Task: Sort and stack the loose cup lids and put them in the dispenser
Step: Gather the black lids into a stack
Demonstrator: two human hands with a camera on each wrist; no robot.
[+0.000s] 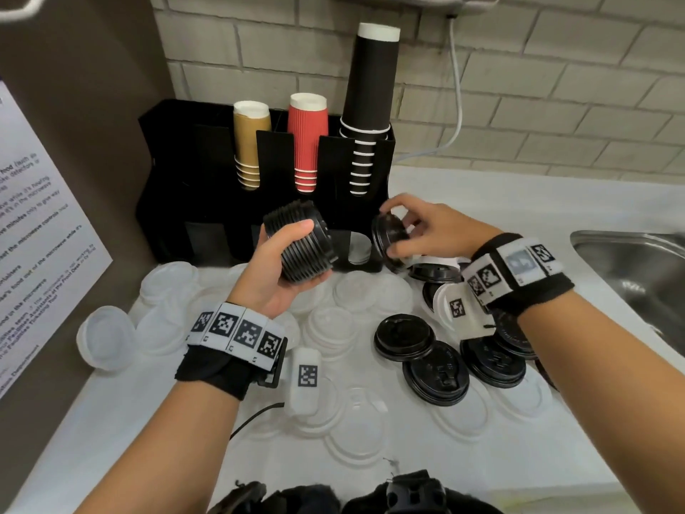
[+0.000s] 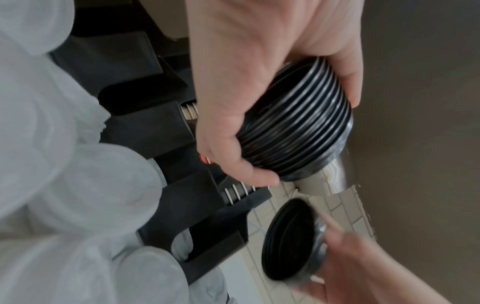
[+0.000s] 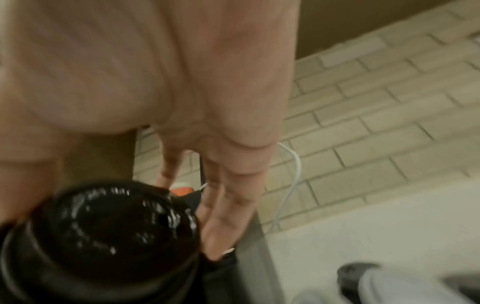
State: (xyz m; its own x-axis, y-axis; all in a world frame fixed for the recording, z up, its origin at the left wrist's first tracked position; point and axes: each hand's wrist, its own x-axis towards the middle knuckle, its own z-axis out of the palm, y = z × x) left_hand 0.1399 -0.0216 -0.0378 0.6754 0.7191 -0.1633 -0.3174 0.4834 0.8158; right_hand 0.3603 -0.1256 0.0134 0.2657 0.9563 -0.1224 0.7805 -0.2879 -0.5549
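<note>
My left hand [image 1: 293, 254] grips a tall stack of black lids [image 1: 302, 246] [image 2: 296, 131], held on its side above the counter. A little to the right, my right hand [image 1: 404, 235] pinches a short stack of black lids [image 1: 387, 235] [image 2: 291, 240] [image 3: 103, 242] by the rim, its open underside facing the tall stack. A small gap separates the two stacks. Behind them stands the black dispenser [image 1: 178, 202] with brown, red and black cups in its upper slots. Loose black lids [image 1: 437, 372] lie at right, clear and white lids [image 1: 326, 328] in the middle and left.
A steel sink [image 1: 637, 268] is set into the counter at right. A poster on a brown panel [image 1: 37, 224] borders the left side. A white cable [image 1: 457, 105] hangs down the tiled wall. A white tub [image 1: 105, 339] lies on its side at left.
</note>
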